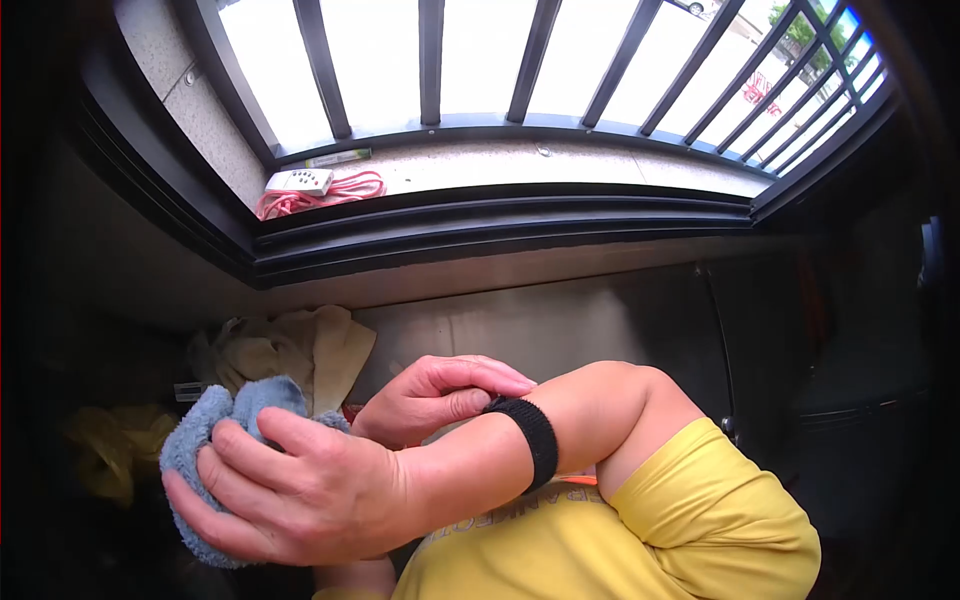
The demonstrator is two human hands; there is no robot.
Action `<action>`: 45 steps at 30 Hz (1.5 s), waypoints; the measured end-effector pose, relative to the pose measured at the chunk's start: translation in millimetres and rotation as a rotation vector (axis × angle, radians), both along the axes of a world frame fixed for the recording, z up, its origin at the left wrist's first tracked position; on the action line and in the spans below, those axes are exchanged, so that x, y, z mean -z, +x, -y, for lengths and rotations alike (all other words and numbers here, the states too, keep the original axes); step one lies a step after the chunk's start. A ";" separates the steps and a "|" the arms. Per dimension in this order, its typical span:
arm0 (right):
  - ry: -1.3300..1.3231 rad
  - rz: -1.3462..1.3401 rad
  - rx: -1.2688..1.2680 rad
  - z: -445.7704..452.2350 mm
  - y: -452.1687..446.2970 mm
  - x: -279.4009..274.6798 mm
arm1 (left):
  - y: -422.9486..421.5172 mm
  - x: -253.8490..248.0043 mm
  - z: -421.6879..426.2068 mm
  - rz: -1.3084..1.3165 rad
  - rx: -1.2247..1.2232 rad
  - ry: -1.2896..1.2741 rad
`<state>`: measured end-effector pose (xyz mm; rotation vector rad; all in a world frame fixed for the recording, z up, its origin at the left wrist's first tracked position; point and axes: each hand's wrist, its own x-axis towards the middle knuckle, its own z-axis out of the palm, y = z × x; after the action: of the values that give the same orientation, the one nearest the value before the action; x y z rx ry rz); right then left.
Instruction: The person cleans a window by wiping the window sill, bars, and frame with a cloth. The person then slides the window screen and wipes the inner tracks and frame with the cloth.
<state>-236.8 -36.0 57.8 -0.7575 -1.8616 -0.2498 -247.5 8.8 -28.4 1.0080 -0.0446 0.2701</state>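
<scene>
My right arm reaches across to the left, and my right hand (300, 490) is wrapped round a fluffy blue towel (195, 440), which is bunched up. A black elastic band (538, 440) circles the right forearm below the elbow. My left hand (430, 395) lies behind that forearm, its thumb and fingers closed at the upper edge of the band. The fingertips rest against the skin there. Part of the left wrist is hidden behind the right arm.
A crumpled beige cloth (300, 350) lies beyond the towel, with a yellow cloth (125, 440) in shadow at the far left. On the ledge behind the dark window frame (500, 215) sits a white power strip (300, 181) with a coiled pink cord. Dark bars (430, 60) stand behind it.
</scene>
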 end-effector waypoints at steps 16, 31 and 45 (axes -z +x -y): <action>-0.828 -1.177 -0.765 -11.7 111.0 -55.3 | 34.1 -0.2 107.1 0.062 -0.407 -0.509; -0.616 -1.231 -0.939 24.4 151.0 -68.4 | 55.2 -18.2 145.2 0.176 -0.514 -0.371; -0.627 -1.391 -0.763 11.5 147.3 -58.3 | 58.6 -2.6 142.0 0.097 -0.418 -0.455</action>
<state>-89.5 -47.5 116.1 -0.3399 -0.7004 1.1266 -188.9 -133.2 -25.8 0.5424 0.1371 0.6789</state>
